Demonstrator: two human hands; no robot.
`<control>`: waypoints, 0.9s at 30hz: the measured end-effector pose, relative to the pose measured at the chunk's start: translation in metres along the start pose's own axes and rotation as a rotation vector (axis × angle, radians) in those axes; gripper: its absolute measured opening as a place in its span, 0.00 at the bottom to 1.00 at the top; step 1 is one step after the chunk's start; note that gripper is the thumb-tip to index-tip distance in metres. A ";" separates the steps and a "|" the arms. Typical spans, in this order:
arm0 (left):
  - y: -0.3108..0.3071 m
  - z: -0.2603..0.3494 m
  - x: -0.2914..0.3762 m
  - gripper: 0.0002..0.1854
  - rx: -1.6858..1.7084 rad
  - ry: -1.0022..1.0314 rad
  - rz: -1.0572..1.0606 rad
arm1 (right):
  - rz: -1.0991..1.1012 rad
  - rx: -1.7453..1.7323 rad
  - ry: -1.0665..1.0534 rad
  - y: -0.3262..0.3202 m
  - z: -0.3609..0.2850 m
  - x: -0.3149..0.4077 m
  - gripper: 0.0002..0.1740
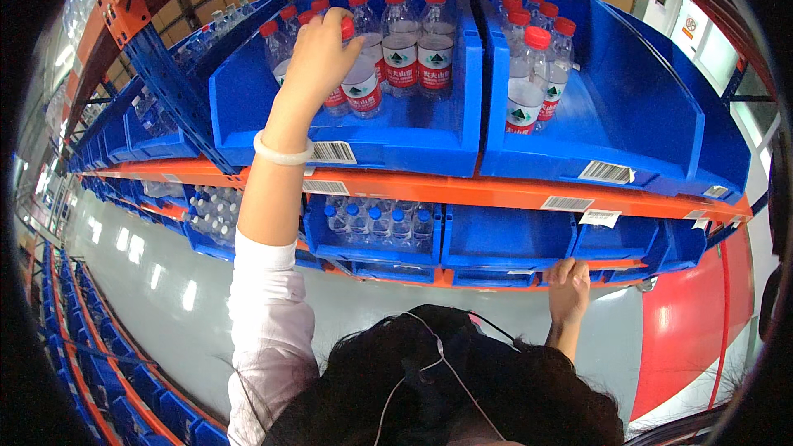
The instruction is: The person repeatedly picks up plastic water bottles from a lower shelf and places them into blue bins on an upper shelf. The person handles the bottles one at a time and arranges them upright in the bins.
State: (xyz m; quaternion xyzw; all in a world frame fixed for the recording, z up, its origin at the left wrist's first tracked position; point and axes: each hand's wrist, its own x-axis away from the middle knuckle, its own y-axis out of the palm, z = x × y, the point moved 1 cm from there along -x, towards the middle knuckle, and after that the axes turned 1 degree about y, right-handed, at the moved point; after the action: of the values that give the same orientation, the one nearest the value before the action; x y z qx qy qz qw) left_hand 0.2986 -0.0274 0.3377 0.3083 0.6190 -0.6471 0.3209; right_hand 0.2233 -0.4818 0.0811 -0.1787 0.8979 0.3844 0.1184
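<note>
My left hand (pixel 323 52), with a pale bangle (pixel 283 148) at the wrist, reaches into a blue plastic bin (pixel 409 142). Its thumb and fingers close around the red-capped neck of a clear plastic water bottle (pixel 362 91) at the front of a group. That bottle has a red and white label and stands upright on the bin floor. More red-capped bottles (pixel 435 62) stand beside and behind it, some partly hidden by my hand. Lower on the right, my right hand (pixel 569 288) is in front of the lower shelf, fingers loosely curled, with nothing visible in it.
To the right, another blue bin (pixel 626 105) holds several red-capped bottles (pixel 536 74) at its left side. An orange shelf beam (pixel 433 188) with barcode labels runs below. Blue-capped bottles (pixel 375 223) fill a lower bin. A blue rack upright (pixel 167 87) stands at left.
</note>
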 end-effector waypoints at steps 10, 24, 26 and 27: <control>-0.127 0.048 0.029 0.20 0.039 0.070 0.402 | -0.023 -0.012 0.073 0.007 0.013 -0.024 0.13; -0.176 0.153 0.108 0.44 0.508 0.238 0.727 | -0.333 0.510 -0.159 0.016 -0.026 -0.070 0.16; -0.156 0.164 0.098 0.47 0.682 0.397 0.555 | -0.412 0.662 -0.279 0.020 -0.053 -0.077 0.17; -0.148 0.175 0.094 0.48 0.684 0.350 0.491 | -0.428 0.679 -0.367 0.022 -0.065 -0.081 0.17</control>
State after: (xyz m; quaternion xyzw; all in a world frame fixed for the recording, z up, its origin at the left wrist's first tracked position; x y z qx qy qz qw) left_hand 0.1231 -0.2009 0.3595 0.6392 0.3231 -0.6572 0.2350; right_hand 0.2829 -0.4969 0.1679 -0.2403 0.8803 0.0598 0.4047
